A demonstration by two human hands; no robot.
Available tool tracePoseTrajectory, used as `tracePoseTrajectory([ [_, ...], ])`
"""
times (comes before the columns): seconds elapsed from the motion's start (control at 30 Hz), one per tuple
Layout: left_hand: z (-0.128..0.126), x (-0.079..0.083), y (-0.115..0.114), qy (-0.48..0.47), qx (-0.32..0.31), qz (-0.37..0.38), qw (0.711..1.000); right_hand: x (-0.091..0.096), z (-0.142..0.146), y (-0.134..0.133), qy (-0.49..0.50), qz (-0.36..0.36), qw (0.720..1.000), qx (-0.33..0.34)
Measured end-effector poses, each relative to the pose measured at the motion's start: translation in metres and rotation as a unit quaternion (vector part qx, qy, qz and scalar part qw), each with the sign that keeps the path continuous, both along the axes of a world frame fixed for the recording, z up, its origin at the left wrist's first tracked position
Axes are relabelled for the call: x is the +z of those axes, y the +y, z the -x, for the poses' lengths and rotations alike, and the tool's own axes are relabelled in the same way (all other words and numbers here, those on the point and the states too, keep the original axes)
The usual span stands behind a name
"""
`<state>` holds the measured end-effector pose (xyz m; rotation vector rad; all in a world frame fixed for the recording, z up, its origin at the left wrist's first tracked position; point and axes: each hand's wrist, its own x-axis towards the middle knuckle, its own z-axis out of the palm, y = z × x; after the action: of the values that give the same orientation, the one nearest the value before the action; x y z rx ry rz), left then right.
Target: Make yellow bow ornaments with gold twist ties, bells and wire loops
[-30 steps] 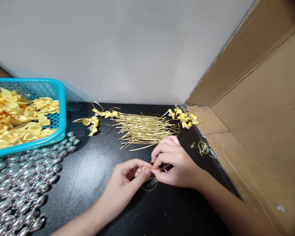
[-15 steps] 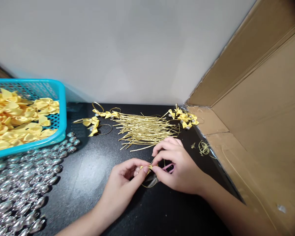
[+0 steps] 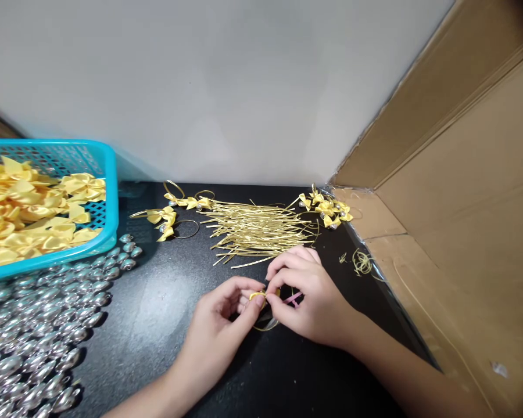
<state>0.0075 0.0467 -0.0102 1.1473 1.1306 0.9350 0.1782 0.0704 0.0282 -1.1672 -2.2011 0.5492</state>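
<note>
Between my two hands is a small yellow ribbon bow [image 3: 257, 296] with a thin gold cord [image 3: 268, 326] looping below it. My left hand [image 3: 226, 316] pinches the bow from the left with thumb and fingers. From the right, my right hand [image 3: 309, 290] pinches at the bow's middle, where the fingertips nearly meet; whether they grip ribbon or cord there is too small to tell. Something pink [image 3: 294, 298] with a narrow handle shows under my right palm, mostly hidden. Just beyond the hands lies a pile of cut gold cords [image 3: 261, 229].
A blue basket [image 3: 111, 191] of yellow bows stands at left, with many silver beads [image 3: 39, 337] spread before it. Bows on cord loops lie at back left [image 3: 168, 217] and back right [image 3: 326, 209]. Cord scraps [image 3: 361, 262] lie near the cardboard wall [image 3: 462, 162] on the right.
My fingertips have shifted slightly around the bow, and my right hand has moved a little left. The cord loop below shows less than before. Everything else is still.
</note>
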Motion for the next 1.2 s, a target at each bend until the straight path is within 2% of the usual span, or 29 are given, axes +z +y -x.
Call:
tracePoseTrajectory([
  [0.1,-0.001,0.002,0.0,-0.02,0.02,-0.008,1.0,-0.001,0.0,0.001,-0.001,-0.002,1.0,0.01],
  [0.27,-0.002,0.004,0.0,-0.019,0.018,-0.031,0.999,-0.004,0.001,0.002,0.023,-0.001,1.0,0.005],
  [0.6,0.0,-0.001,-0.001,-0.003,-0.001,-0.031,1.0,-0.007,0.004,0.002,0.086,0.044,0.995,-0.004],
  [0.87,0.0,-0.004,-0.002,-0.037,0.016,-0.036,0.999,-0.008,0.006,0.001,0.14,0.08,0.987,-0.001],
  [1.0,0.001,-0.006,-0.003,-0.016,0.032,-0.053,0.998,-0.007,0.009,-0.001,0.161,0.103,0.981,-0.018],
  [1.2,0.004,-0.007,-0.006,0.04,0.042,-0.082,0.995,-0.012,0.014,-0.005,0.201,0.078,0.975,-0.045],
])
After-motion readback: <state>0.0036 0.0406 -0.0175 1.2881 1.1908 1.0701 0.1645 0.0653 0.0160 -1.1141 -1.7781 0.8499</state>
